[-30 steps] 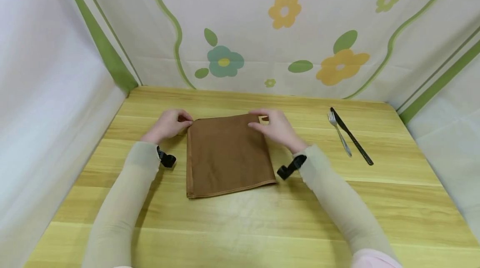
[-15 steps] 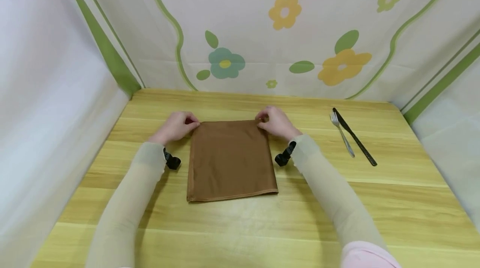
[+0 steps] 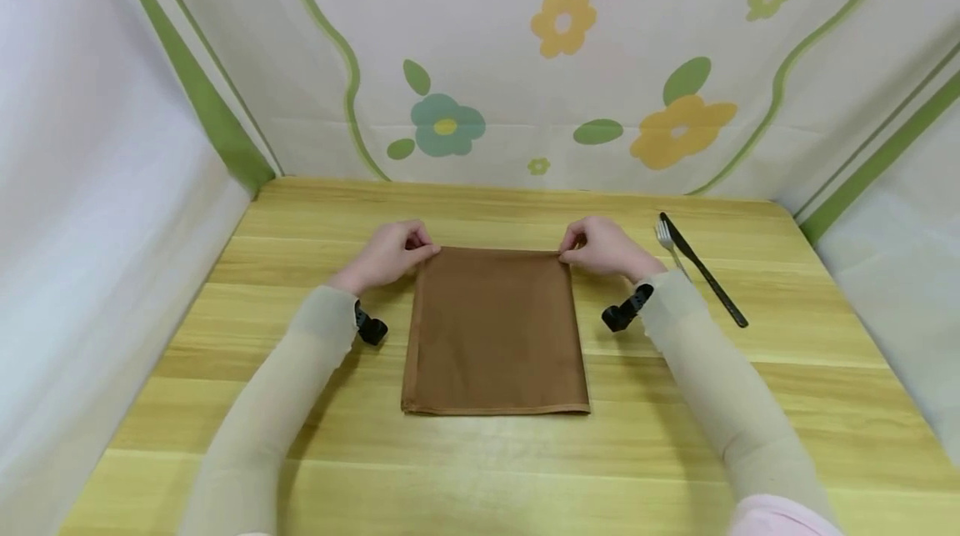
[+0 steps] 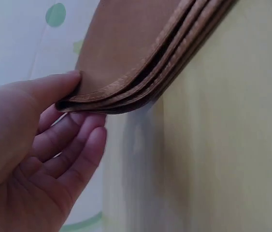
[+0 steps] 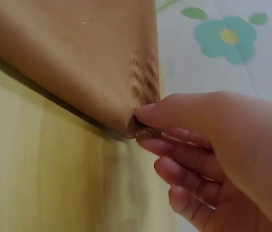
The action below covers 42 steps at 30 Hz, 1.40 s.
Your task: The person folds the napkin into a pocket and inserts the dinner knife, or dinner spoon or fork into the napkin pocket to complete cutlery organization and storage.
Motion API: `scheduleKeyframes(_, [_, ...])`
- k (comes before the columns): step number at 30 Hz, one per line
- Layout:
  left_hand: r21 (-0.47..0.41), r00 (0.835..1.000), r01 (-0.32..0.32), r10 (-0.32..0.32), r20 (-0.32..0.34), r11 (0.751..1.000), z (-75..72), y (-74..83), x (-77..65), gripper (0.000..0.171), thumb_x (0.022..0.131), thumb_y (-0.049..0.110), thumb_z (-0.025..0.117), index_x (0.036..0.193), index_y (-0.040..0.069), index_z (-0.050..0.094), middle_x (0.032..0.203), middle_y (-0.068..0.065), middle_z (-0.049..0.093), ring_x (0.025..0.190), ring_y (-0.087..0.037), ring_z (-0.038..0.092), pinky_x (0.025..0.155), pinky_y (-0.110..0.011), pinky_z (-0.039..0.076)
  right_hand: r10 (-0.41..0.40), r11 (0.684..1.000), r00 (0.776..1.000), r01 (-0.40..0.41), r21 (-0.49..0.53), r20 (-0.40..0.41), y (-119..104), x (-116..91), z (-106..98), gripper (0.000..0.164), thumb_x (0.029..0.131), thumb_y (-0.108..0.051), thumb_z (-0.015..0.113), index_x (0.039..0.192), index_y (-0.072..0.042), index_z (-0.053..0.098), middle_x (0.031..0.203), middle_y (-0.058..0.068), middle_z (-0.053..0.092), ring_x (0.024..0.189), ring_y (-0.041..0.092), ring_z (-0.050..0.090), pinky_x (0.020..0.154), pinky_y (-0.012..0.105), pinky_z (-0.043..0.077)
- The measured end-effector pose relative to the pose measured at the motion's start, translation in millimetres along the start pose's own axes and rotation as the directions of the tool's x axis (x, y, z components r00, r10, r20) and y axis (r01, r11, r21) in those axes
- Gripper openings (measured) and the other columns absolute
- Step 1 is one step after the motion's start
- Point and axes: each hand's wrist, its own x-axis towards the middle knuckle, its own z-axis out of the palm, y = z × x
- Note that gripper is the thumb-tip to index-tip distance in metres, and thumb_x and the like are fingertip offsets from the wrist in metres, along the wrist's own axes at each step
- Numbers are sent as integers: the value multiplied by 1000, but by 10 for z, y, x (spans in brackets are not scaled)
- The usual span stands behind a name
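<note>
A brown cloth napkin point(image 3: 498, 332), folded into a rough square, lies on the wooden table in front of the person. The left hand point(image 3: 390, 254) pinches its far left corner between thumb and fingers. In the left wrist view several stacked layers of the napkin point(image 4: 126, 53) show along the edge, lifted at the pinched corner. At the far right corner the right hand point(image 3: 602, 248) pinches the cloth; the right wrist view shows the thumb pressing a dimple into the napkin point(image 5: 92, 58) there, with other fingers beneath.
To the right of the right hand lie a silver fork point(image 3: 664, 234) and a black knife point(image 3: 705, 271), close beside each other. The right forearm covers the fork's handle end. A white flowered curtain point(image 3: 510, 61) hangs behind the wooden table point(image 3: 487, 478).
The right hand, loosely over the far right corner at first, now pinches it. Both hands and the napkin have shifted right and slightly toward the person, and the napkin lies straighter.
</note>
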Motion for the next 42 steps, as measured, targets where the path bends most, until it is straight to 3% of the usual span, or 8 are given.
scheduleKeyframes(6, [-92, 996, -8, 0, -85, 996, -5, 62, 171, 17, 100, 24, 69, 96, 8, 67, 92, -5, 67, 84, -22, 62, 76, -37, 52, 19, 996, 993, -8, 88, -118, 52, -74, -210, 4, 92, -10, 77, 90, -6, 75, 89, 7, 71, 81, 26, 65, 72, 37, 50])
scheduleKeyframes(12, [-127, 986, -25, 3, -169, 992, -83, 151, 377, 16, 101, 22, 68, 101, 6, 68, 95, -7, 67, 87, -24, 62, 77, -36, 51, 75, 991, 962, -43, 127, -261, 27, -17, -328, 7, 93, -10, 77, 96, -5, 74, 92, 9, 71, 86, 27, 66, 74, 37, 52])
scheduleKeyframes(21, [-145, 970, 17, -51, -236, 989, -88, 136, 586, 16, 100, 19, 70, 102, 4, 69, 98, -9, 68, 88, -23, 62, 78, -36, 51, 92, 989, 899, -31, 147, -429, 55, 140, -215, 6, 92, -10, 78, 94, -5, 76, 91, 8, 72, 82, 23, 66, 76, 41, 53])
scheduleKeyframes(26, [-102, 969, 20, -44, -242, 995, -5, 85, 652, 26, 100, 20, 68, 118, 1, 69, 117, -14, 68, 108, -31, 62, 95, -43, 50, 85, 986, 893, -13, 164, -441, 108, 185, -124, 15, 92, -6, 77, 106, -1, 75, 104, 17, 71, 92, 30, 67, 80, 46, 55])
scheduleKeyframes(31, [-81, 974, -5, -13, -226, 997, 48, 82, 598, 36, 100, 17, 69, 133, 3, 65, 134, -13, 63, 125, -35, 55, 107, -46, 42, 95, 982, 915, -21, 189, -392, 128, 148, -83, 31, 94, -10, 76, 123, -1, 71, 121, 22, 67, 106, 34, 65, 89, 49, 54])
scheduleKeyframes(37, [-46, 978, -63, 52, -203, 997, 40, 117, 393, 33, 100, 17, 69, 131, 6, 67, 130, -13, 66, 118, -31, 59, 106, -48, 42, 63, 987, 936, -6, 162, -347, 73, -24, -100, 36, 94, -17, 77, 127, -3, 70, 125, 20, 67, 114, 34, 61, 96, 49, 49])
scheduleKeyframes(42, [-5, 989, -92, 91, -116, 996, 40, 180, 147, 33, 100, 18, 70, 131, 6, 68, 126, -14, 67, 117, -29, 60, 105, -51, 43, -7, 994, 952, 39, 99, -307, 12, -256, -64, 41, 93, -20, 79, 128, -2, 70, 127, 18, 67, 117, 38, 61, 99, 51, 48])
